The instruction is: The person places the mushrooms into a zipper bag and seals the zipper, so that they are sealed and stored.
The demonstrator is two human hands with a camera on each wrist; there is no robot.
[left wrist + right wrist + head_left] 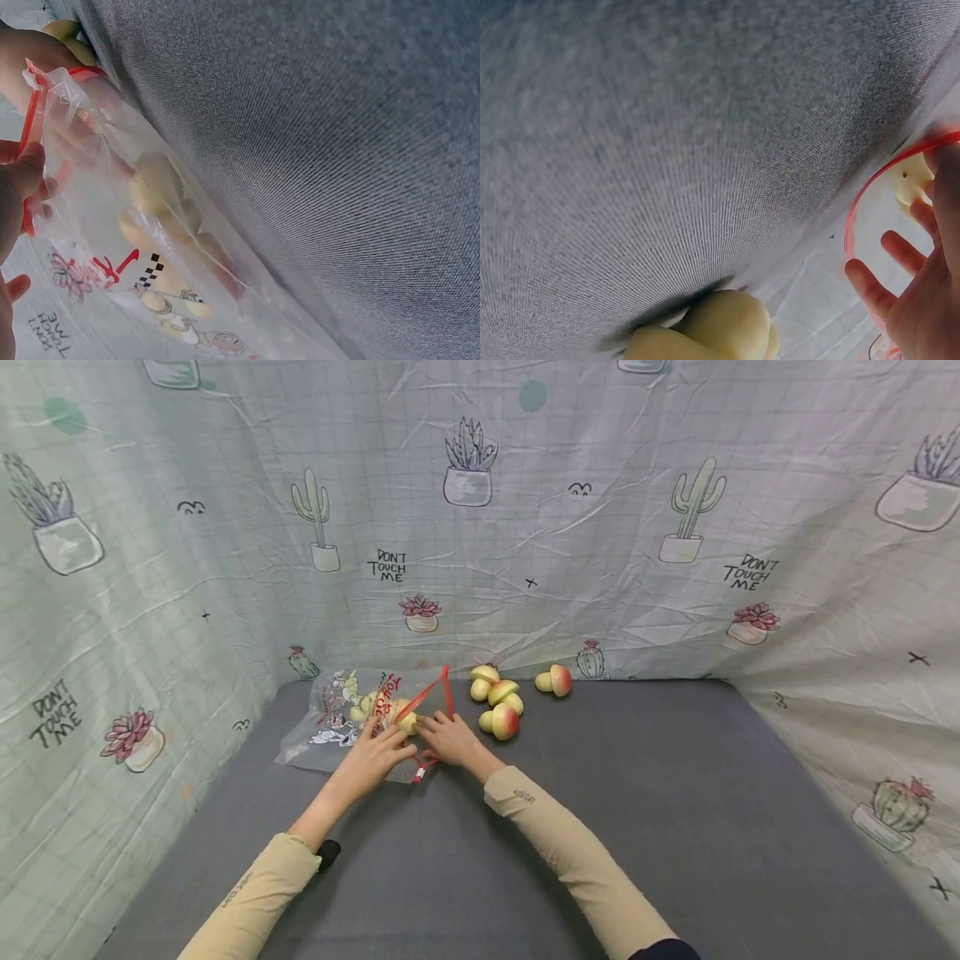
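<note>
A clear plastic bag (309, 750) with a red zip edge (448, 692) and printed cartoon figures lies at the back left, its mouth facing right. My left hand (372, 755) pinches the red edge between thumb and fingers, as the left wrist view shows. Through the film, several yellow toy mushrooms (154, 187) show inside. At the mouth is my right hand (456, 741), reaching in past the rim. Its fingers (904, 251) are spread, and a pale yellow mushroom (909, 184) is right by the fingertips, partly hidden behind them.
Just right of the bag sit three toy mushrooms close together, one with a red-tinged cap (506, 721). Another mushroom (553, 681) stands farther right by the back curtain (630, 610). Dark grey cloth (637, 793) covers the table, with printed curtain along the sides.
</note>
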